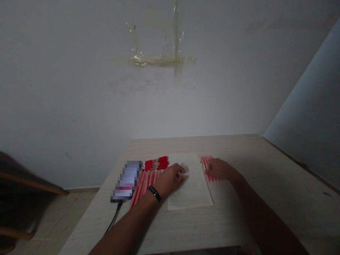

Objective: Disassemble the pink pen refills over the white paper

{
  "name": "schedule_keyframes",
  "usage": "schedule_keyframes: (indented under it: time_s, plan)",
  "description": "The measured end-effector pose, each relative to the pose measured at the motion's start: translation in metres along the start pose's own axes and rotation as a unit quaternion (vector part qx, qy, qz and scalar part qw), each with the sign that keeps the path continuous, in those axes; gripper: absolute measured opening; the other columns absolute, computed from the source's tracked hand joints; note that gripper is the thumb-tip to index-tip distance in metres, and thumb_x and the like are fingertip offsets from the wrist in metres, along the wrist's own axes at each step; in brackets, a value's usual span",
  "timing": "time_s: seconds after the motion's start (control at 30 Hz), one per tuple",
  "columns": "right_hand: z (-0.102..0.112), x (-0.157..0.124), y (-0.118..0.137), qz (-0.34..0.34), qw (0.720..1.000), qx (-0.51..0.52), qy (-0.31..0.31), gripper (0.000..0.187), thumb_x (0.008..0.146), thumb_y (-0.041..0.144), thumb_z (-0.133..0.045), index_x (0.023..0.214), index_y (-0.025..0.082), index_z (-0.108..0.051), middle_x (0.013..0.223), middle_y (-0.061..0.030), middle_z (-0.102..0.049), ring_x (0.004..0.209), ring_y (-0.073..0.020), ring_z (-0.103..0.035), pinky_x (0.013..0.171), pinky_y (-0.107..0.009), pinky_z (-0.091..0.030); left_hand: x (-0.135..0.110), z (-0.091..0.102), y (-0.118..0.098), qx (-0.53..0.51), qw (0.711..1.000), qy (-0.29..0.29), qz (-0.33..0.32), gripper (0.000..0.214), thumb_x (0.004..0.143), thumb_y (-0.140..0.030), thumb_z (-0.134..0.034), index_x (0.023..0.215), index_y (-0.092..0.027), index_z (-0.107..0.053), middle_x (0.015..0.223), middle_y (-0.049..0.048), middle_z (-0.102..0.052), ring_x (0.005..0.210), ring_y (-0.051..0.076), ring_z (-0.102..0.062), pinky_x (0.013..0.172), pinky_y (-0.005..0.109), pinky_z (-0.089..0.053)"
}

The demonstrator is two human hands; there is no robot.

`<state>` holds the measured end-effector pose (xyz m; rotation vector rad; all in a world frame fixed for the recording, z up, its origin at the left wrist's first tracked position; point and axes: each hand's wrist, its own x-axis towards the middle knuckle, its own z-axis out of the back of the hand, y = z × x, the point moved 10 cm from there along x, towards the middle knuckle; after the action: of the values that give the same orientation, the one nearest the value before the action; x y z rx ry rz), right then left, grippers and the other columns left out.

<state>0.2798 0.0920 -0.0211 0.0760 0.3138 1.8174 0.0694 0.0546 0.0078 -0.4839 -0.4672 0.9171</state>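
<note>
A row of red pens (148,175) lies on the left part of the pale wooden table (239,152), their caps (156,163) pointing away from me. My left hand (170,179), with a dark band on the wrist, rests over the right end of that row and on the edge of a white sheet (192,187); its fingers are curled. A second, smaller bunch of red pens (205,163) lies at the sheet's right edge. My right hand (219,169) lies on that bunch with bent fingers. Whether either hand grips a pen is hidden.
A phone (127,180) with a black cable (114,217) lies left of the pens, near the table's left edge. A white wall (79,88) with tape residue stands behind the table. Dark wooden furniture (18,198) sits at the far left on the floor.
</note>
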Motion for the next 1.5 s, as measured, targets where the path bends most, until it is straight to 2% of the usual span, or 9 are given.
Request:
schedule_keyframes:
  time_s: [0.33,0.43,0.53,0.6,0.67,0.77,1.03,1.17,1.5]
  plan:
    - [-0.001,0.000,-0.003,-0.005,1.000,0.003,0.004,0.025,0.084,0.039,-0.067,0.077,0.016,-0.068,0.070,-0.0032,-0.070,0.064,-0.0142,-0.062,0.057,-0.023,-0.033,0.000,0.000,-0.002,-0.002,1.000,0.009,0.006,0.021,0.087,-0.027,-0.062,0.106,-0.020,-0.068,0.104,0.0066,-0.067,0.086,0.018,-0.063,0.075,0.028,-0.048]
    - [-0.003,0.000,-0.003,-0.013,1.000,0.015,0.017,0.023,0.085,0.037,-0.066,0.078,0.015,-0.068,0.068,-0.0029,-0.070,0.061,-0.0135,-0.062,0.055,-0.022,-0.034,0.000,0.007,0.002,0.015,1.000,0.008,0.016,0.023,0.087,-0.026,-0.062,0.108,-0.020,-0.068,0.106,0.0073,-0.068,0.085,0.018,-0.064,0.077,0.029,-0.048]
    - [-0.003,-0.002,0.000,-0.005,1.000,0.018,0.021,0.023,0.086,0.034,-0.064,0.074,0.015,-0.068,0.065,-0.0032,-0.069,0.057,-0.0128,-0.060,0.054,-0.022,-0.034,0.000,0.025,0.022,0.074,0.995,-0.002,0.072,0.026,0.089,-0.031,-0.061,0.110,-0.019,-0.068,0.106,0.0088,-0.070,0.087,0.020,-0.065,0.078,0.030,-0.048]
    - [0.001,-0.003,0.003,0.006,1.000,0.004,0.001,0.021,0.085,0.032,-0.064,0.073,0.015,-0.067,0.067,-0.0041,-0.070,0.059,-0.0134,-0.060,0.054,-0.023,-0.033,-0.002,0.039,0.038,0.120,0.986,-0.017,0.110,0.022,0.089,-0.028,-0.060,0.107,-0.017,-0.068,0.108,0.0100,-0.071,0.096,0.021,-0.066,0.085,0.031,-0.047]
    - [0.002,-0.003,0.003,0.011,1.000,-0.006,-0.015,0.019,0.084,0.031,-0.065,0.074,0.015,-0.067,0.069,-0.0044,-0.070,0.061,-0.0141,-0.061,0.055,-0.023,-0.032,-0.006,0.046,0.057,0.173,0.969,0.010,0.173,0.018,0.087,-0.027,-0.061,0.101,-0.019,-0.069,0.107,0.0096,-0.072,0.097,0.023,-0.067,0.085,0.031,-0.048]
    - [-0.002,-0.002,0.000,0.012,1.000,0.006,-0.012,0.018,0.085,0.031,-0.064,0.075,0.015,-0.067,0.067,-0.0030,-0.069,0.059,-0.0135,-0.060,0.055,-0.023,-0.032,-0.011,0.052,0.069,0.222,0.953,0.025,0.206,0.019,0.086,-0.027,-0.061,0.102,-0.020,-0.068,0.105,0.0105,-0.074,0.098,0.025,-0.069,0.083,0.032,-0.049]
    - [-0.005,0.001,-0.004,0.010,1.000,0.004,-0.011,0.020,0.084,0.033,-0.065,0.075,0.016,-0.064,0.070,-0.0028,-0.069,0.061,-0.0131,-0.060,0.055,-0.023,-0.031,-0.015,0.048,0.072,0.272,0.935,0.052,0.222,0.021,0.083,-0.019,-0.052,0.097,-0.020,-0.068,0.100,0.0122,-0.074,0.092,0.027,-0.071,0.078,0.035,-0.051]
    - [-0.008,0.000,-0.003,0.005,1.000,0.019,0.012,0.020,0.085,0.034,-0.064,0.075,0.016,-0.064,0.064,-0.0017,-0.068,0.056,-0.0126,-0.059,0.054,-0.023,-0.032,-0.015,0.046,0.071,0.262,0.941,0.046,0.208,0.020,0.085,-0.022,-0.052,0.095,-0.020,-0.069,0.095,0.0135,-0.075,0.089,0.027,-0.071,0.079,0.036,-0.051]
    - [-0.002,-0.003,0.001,0.007,1.000,0.020,0.000,0.018,0.085,0.032,-0.066,0.076,0.016,-0.067,0.066,-0.0028,-0.069,0.057,-0.0135,-0.061,0.055,-0.022,-0.035,-0.016,0.046,0.063,0.207,0.956,0.012,0.206,0.018,0.081,-0.018,-0.055,0.096,-0.016,-0.065,0.095,0.0173,-0.072,0.087,0.030,-0.070,0.076,0.038,-0.049]
